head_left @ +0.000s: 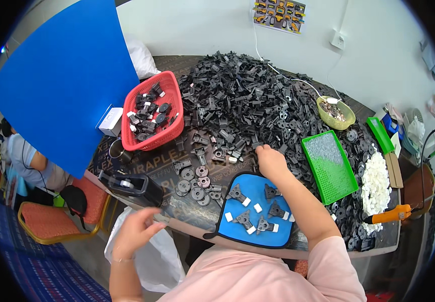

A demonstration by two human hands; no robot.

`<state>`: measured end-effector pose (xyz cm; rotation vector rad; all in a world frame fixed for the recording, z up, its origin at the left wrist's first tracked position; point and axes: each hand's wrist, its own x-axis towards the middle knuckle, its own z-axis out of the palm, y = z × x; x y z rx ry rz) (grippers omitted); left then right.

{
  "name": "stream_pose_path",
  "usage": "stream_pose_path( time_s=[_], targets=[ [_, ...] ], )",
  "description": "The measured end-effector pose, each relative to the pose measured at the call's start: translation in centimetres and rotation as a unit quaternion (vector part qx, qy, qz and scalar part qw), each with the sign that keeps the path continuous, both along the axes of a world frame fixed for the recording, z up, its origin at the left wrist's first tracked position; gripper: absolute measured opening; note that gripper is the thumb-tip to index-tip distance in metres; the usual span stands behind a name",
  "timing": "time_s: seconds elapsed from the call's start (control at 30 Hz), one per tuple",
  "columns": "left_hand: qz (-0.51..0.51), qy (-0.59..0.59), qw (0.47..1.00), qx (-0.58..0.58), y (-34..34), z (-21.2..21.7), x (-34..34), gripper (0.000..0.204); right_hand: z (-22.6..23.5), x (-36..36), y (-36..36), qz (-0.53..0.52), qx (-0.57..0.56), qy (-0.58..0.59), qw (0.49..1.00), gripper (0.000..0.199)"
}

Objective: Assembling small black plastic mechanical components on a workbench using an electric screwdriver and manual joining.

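My left hand [136, 232] is raised left of the table's front edge, thumb and fingers apart, holding nothing. My right hand [270, 160] reaches over the table to the near edge of a large heap of black plastic parts [237, 95]. Its fingers are bent together against the heap, and what they grip is hidden. Under my right forearm lies a blue mat [232, 229] with a black rim. Several black three-armed pieces with white ends [245, 220] rest on it, along with loose white blocks [257, 208].
A red basket [177, 121] of assembled parts stands left, behind a black tape dispenser [134, 189]. Grey and pinkish discs [197, 193] lie left of the mat. Rightward are a green tray [352, 176], a yellow bowl [345, 122], white pieces [376, 181] and an orange-handled tool [391, 213].
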<state>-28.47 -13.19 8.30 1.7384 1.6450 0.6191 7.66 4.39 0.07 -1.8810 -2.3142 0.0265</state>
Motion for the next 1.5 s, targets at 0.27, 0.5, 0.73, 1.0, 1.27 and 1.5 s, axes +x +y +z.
stream_pose_path(
  time_s=[0.27,0.5,0.73,1.0,1.27,1.5],
  targets=[
    [-0.095,0.033,0.990,0.103,15.0,-6.2,10.7,0.028,3.4,4.1,-4.2,0.015,0.100,0.215,0.971,0.014],
    [-0.125,0.143,0.942,0.275,20.8,-8.3,18.0,0.031,3.3,8.5,-11.0,-0.185,-0.150,0.586,0.775,0.012],
    [-0.067,0.175,0.930,0.315,23.2,-10.3,19.5,0.027,1.7,8.6,-13.7,-0.090,-0.136,0.731,0.662,0.017],
    [-0.047,-0.491,0.844,-0.209,14.8,-6.3,18.5,0.016,2.3,5.5,-12.5,0.010,-0.170,0.709,0.684,0.023],
    [-0.101,-0.566,0.758,-0.308,8.3,-6.1,18.6,0.035,2.4,3.8,-12.2,-0.004,-0.230,0.690,0.686,0.023],
    [-0.066,-0.621,0.717,-0.310,7.0,-6.4,19.0,0.030,2.7,3.4,-13.2,-0.029,-0.196,0.652,0.732,0.021]
  ],
)
